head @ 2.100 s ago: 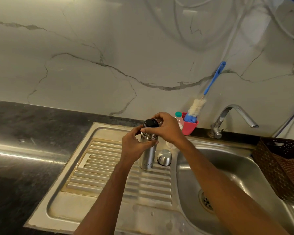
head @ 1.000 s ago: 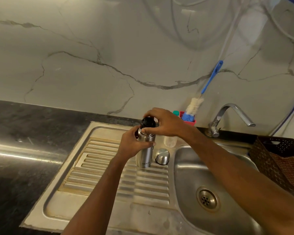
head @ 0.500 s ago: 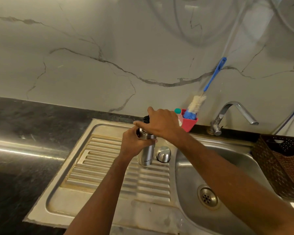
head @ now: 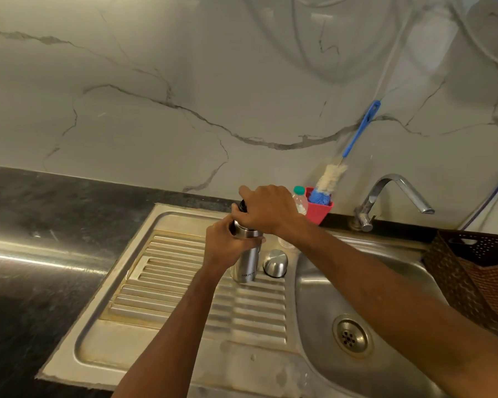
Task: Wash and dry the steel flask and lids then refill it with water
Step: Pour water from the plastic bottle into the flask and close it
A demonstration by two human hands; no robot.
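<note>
Standing upright left of the sink basin, the steel flask is gripped by the left hand; the right hand clasps its black stopper. The steel cap sits nearer the basin.

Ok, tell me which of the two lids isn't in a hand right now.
The shiny steel cap, sitting alone on the drainboard just right of the flask. The black lid is atop the flask, gripped by the right hand.

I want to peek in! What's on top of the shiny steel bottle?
A black lid sits on the steel flask; only its edge shows, because the right hand grips over it. The flask's inside is hidden.
</note>
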